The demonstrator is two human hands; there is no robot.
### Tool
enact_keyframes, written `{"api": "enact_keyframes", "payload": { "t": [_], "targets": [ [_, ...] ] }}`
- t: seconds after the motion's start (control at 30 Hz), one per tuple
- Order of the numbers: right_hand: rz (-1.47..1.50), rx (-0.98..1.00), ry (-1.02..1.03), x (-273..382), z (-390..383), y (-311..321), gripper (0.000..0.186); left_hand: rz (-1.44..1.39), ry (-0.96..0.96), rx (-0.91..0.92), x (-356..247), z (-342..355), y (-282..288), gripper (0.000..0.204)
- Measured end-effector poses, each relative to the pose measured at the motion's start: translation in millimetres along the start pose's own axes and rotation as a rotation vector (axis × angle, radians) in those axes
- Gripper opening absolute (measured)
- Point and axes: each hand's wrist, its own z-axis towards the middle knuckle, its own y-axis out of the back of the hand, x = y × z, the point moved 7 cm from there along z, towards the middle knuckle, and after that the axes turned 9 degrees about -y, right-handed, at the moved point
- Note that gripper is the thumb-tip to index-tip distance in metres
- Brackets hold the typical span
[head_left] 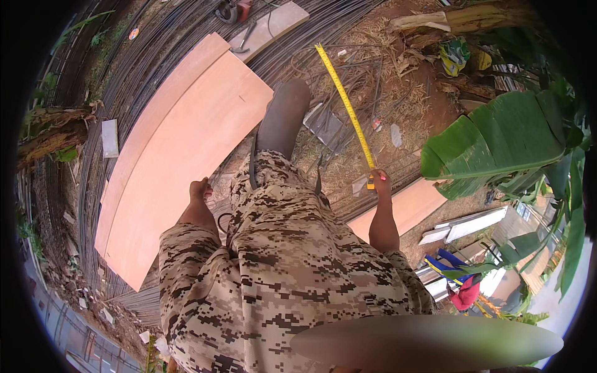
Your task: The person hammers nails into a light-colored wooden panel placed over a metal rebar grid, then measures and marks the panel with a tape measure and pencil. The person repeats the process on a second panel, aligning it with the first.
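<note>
My right hand (pixel 381 180) is closed around a yellow tape measure (pixel 370 183). Its long yellow blade (pixel 344 96) is drawn out, running up and slightly left over the ground past my raised knee. On the other side of my body, my left hand (pixel 199 190) has its fingers closed, next to the edge of a large plywood sheet (pixel 186 130). What those fingers hold, if anything, is too small to make out. A narrower plywood strip (pixel 158 109) lies along the sheet's far left edge. A short dark mark (pixel 242 97) shows on the sheet.
Bundles of thin metal rods (pixel 134 74) lie under and around the sheet. A hammer (pixel 245 40) rests by a small board (pixel 273 28), near a dark and red tool (pixel 233 11). A broad green leaf (pixel 497 140) hangs at right, above another plywood piece (pixel 410 205) and blue-and-red cloth (pixel 463 292).
</note>
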Motion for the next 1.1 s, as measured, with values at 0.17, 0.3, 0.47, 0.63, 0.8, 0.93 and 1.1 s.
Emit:
{"api": "enact_keyframes", "payload": {
  "t": [0.17, 0.3, 0.47, 0.63, 0.8, 0.93, 1.1],
  "targets": [
    [0.189, 0.107, 0.121, 129, 59, 30, 0.024, 0.009, -0.003, -0.004, -81, 52, -41, 0.038],
    [0.096, 0.106, 0.039, 253, 122, 30, 0.026, 0.064, -0.109, 0.128, -261, 99, -127, 0.038],
    [-0.521, 0.178, 0.532, 499, 221, 15, 0.028, -0.539, -0.768, 0.172, -534, 38, -196, 0.037],
    [-1.032, 0.212, 0.897, 707, 201, -52, 0.038, -0.794, -0.688, 0.110, -567, -41, -192, 0.042],
    [-1.500, 0.264, 1.264, 846, 136, -207, 0.034, -0.979, -0.188, -0.428, -412, -26, -196, 0.045],
    [-1.677, 0.291, 1.705, 890, 51, -350, 0.033, -0.887, 0.380, -0.755, -274, -55, -260, 0.049],
    [-1.819, 0.478, 2.042, 870, -64, -504, 0.031, -1.045, 0.597, -0.740, -263, -94, -354, 0.047]
  ]
}}
